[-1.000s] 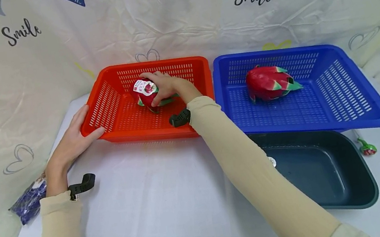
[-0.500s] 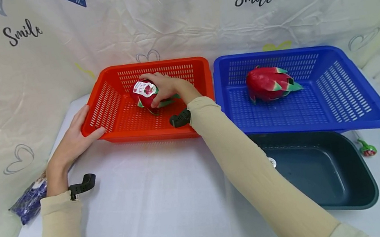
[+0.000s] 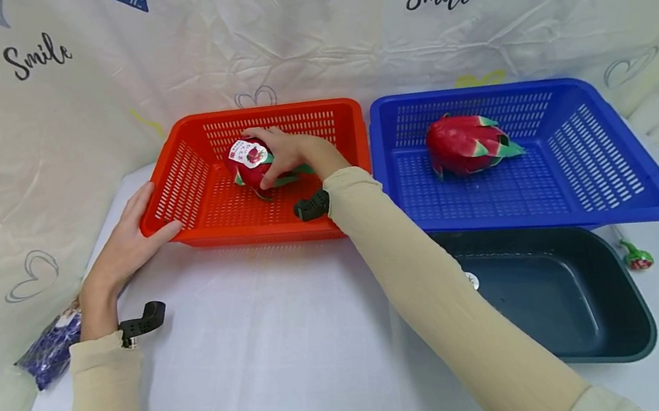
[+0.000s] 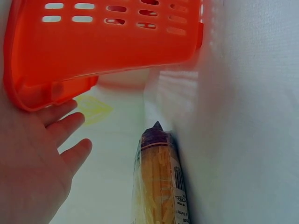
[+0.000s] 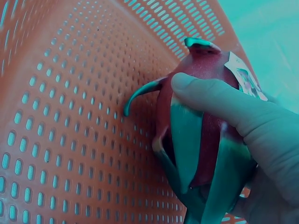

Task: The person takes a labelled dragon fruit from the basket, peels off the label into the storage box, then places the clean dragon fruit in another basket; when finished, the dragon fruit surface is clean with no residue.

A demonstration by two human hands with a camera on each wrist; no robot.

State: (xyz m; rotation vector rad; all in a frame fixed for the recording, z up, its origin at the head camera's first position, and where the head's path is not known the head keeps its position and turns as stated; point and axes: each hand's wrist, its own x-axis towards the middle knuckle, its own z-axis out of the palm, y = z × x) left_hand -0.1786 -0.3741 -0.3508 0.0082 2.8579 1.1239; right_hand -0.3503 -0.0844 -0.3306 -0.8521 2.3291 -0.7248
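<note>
Right fingers (image 3: 265,134) grip a red, green-scaled, white-stickered dragon fruit (image 5: 208,147).

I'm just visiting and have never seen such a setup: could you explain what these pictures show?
No robot here: these are a person's bare hands. The wide pictures come from a camera worn on the head; the two close-ups come from cameras worn on the wrists.

The right hand holds a red, green-tipped dragon fruit with a white sticker inside a red perforated plastic basket. The left hand touches that basket's corner.

Also on the white table are a blue perforated plastic basket with a second red, green-tipped dragon fruit and a dark, rounded tub.
</note>
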